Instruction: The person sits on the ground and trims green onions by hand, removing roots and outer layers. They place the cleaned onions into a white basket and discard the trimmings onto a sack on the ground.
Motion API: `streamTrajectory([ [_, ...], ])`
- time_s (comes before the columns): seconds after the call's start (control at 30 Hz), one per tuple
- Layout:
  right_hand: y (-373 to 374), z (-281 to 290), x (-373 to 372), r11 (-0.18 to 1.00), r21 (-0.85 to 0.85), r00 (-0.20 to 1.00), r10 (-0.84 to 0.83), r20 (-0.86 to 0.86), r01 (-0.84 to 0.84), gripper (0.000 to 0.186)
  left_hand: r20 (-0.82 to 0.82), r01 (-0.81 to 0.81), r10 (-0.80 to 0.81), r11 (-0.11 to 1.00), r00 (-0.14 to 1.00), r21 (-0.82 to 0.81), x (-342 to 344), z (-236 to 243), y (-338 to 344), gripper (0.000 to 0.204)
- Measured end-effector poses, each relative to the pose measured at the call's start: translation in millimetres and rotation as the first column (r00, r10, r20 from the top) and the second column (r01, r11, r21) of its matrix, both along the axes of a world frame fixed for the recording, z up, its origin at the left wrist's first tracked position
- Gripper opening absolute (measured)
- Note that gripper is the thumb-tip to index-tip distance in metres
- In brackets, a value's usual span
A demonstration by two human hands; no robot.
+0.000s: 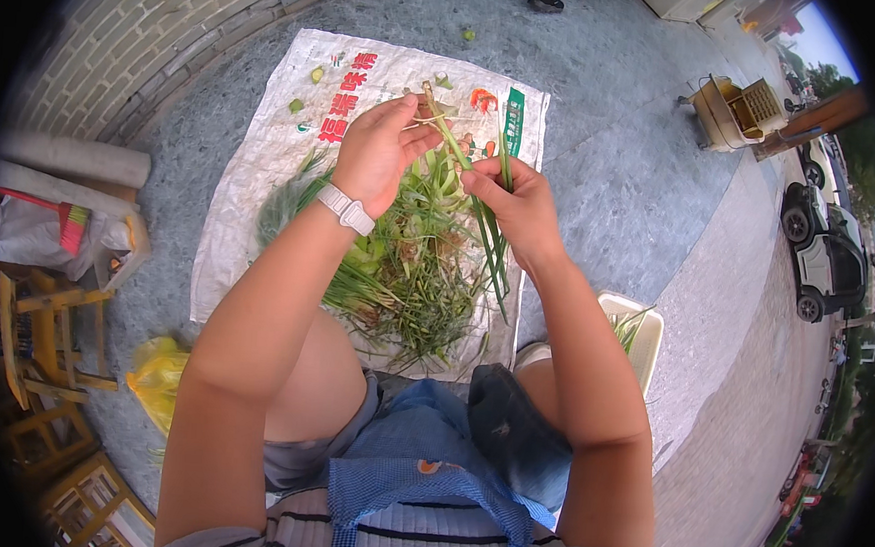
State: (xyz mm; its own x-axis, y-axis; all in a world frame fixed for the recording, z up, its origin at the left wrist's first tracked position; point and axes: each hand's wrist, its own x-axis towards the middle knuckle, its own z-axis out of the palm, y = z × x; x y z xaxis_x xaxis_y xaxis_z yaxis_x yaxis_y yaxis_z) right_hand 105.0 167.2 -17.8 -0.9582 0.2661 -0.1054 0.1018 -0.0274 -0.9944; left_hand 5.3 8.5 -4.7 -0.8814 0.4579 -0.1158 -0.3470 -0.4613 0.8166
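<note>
Item, my right grip [517,203]: thumb and forefinger pinched together on a green onion [451,139]. Item, my left grip [380,150]: thumb and fingers curled at the onion's upper end; whether they are pressed tight on it or only touching, I cannot tell. White watch [346,209] on that wrist.

Handling notes, by my judgement: the step looks like fingerwork at the upper end. It calls for a firm hold on the solid stalk, a lighter touch on the leaves, which would likely crease. Any loose skin is best drawn along the stalk in short pulls, with my two grips close together so that it does not bend or snap.

Green onion, position: held up between my grips, above the far part of a white sack [235,231] spread on the grey ground [613,184]. Appearance: slender, pale green stalk slanting down toward my right grip; long, narrow, darker leaves, some pointing up past my fingers, others hanging below.

Also listed: tangled heap of green trimmings [426,293] on the sack, beneath my grips; cream basket [650,357] with green stalks inside, beside my right leg.
</note>
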Motion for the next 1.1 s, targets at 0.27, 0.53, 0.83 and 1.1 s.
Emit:
streamTrajectory([
  [0.27,10,2,1,0.980,0.191,0.998,-0.059,-0.022,0.062,0.012,-0.679,-0.546,0.122,0.703,0.724,-0.456,-29,-23,-8,0.029],
  [0.53,7,6,3,0.996,0.061,0.998,0.059,0.000,-0.059,0.015,-0.281,0.062,-0.207,0.892,0.937,-0.449,3,-3,2,0.024],
  [0.83,12,23,6,0.984,-0.130,0.984,0.138,0.116,-0.123,0.015,-0.173,-0.124,0.058,0.908,0.983,-0.400,-7,7,0,0.032],
  [1.1,25,17,9,0.939,-0.329,0.980,0.151,0.128,-0.102,0.016,-0.362,0.267,-0.392,0.898,0.846,-0.350,11,-5,8,0.025],
])
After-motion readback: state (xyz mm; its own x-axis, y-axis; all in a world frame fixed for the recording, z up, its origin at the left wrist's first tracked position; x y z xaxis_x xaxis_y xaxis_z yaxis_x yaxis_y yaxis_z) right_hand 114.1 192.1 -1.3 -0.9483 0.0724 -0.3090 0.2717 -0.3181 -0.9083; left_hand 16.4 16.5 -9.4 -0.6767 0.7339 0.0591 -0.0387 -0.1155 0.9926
